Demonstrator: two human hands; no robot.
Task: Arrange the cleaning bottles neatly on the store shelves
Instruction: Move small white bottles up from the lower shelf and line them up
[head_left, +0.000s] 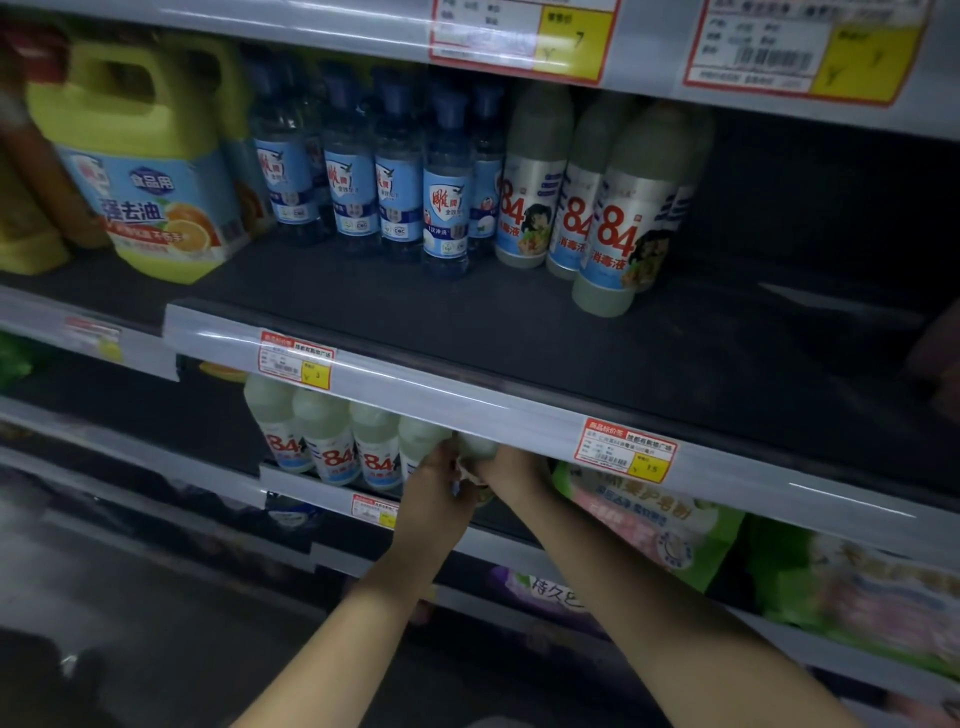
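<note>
A row of pale "84" disinfectant bottles (332, 441) stands on the lower shelf, under the grey shelf rail (467, 405). My left hand (434, 491) and my right hand (511, 467) both reach in there and close around one more pale bottle (478, 447) at the right end of that row. The rail and my fingers hide most of it. On the shelf above stand three larger "84" bottles (615, 223), several blue clear bottles (395, 171) and a yellow detergent jug (140, 161).
Green and pink bags (649, 519) lie on the lower shelf just right of my hands. The dark upper shelf (779, 322) stretches to the right of the large bottles. Price tags (626, 449) hang on the rails. Lower shelves are dim and blurred.
</note>
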